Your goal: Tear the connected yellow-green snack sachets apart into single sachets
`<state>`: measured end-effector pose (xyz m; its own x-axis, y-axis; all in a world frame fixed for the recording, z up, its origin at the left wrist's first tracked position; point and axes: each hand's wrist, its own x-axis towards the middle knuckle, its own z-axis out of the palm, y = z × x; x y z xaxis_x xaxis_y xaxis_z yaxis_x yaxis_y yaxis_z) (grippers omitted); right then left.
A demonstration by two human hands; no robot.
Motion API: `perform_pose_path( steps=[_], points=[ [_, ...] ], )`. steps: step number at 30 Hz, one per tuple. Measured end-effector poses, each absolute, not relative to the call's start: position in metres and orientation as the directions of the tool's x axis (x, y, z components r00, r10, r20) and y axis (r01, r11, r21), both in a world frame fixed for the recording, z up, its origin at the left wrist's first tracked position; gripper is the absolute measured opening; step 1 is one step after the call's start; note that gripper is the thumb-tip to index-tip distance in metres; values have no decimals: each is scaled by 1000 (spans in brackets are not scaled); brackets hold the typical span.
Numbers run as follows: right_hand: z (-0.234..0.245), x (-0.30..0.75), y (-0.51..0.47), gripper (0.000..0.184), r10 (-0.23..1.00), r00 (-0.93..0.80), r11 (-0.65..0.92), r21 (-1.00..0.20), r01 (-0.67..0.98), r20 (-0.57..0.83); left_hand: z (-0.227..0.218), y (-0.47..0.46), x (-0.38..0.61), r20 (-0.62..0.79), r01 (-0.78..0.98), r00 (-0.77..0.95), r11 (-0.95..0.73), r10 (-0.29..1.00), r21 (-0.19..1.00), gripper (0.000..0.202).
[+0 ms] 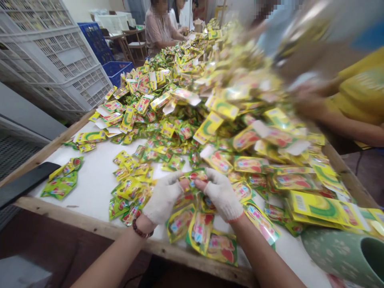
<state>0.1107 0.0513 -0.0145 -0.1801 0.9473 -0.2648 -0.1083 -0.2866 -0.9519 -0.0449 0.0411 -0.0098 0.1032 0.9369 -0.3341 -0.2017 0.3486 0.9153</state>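
A gloved left hand point(166, 197) and right hand point(222, 193) closed in a pinch on one sachet point(194, 175); pouches point(200, 231) lay beneath the grip, boxes point(209, 127) beyond.

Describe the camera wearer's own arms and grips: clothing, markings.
Left grip and right grip: white knit gloves, thumb tips bare. Right cuff edged orange-red. Dark reddish-brown beaded bracelet on the left wrist. Left forearm and right forearm: no sleeves in view.
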Motion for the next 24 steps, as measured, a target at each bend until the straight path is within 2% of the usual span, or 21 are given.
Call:
perform_pose_path(
  steps=[4,7,12,14,17,19,22,24],
  points=[
    [-20,116,52,27,967,-178,-189,-982,-11,-185,-6,41,-37,-304,-178,117,321,945,930,34],
    [-16,124,53,28,984,-145,-103,-994,42,-108,-1,46,-31,-294,-92,106,303,950,948,32],
    [-2,145,57,22,977,-178,-89,-987,136,-113,5,62,-15,-172,18,80,171,982,985,25],
    [0,156,61,23,996,-57,-58,-988,146,-67,6,70,-7,-195,-26,87,198,977,980,28],
    [1,172,66,26,981,192,-2,-982,188,35,1,84,6,-378,-125,208,408,902,904,33],
    [1,179,67,26,946,307,31,-975,219,100,-8,95,16,-460,-117,252,498,852,859,33],
    [2,184,67,28,922,366,42,-973,227,125,-24,115,31,-442,-65,192,461,876,885,31],
    [1,186,68,31,929,359,11,-973,229,95,-30,125,38,-397,-64,153,410,905,910,30]
  ],
)
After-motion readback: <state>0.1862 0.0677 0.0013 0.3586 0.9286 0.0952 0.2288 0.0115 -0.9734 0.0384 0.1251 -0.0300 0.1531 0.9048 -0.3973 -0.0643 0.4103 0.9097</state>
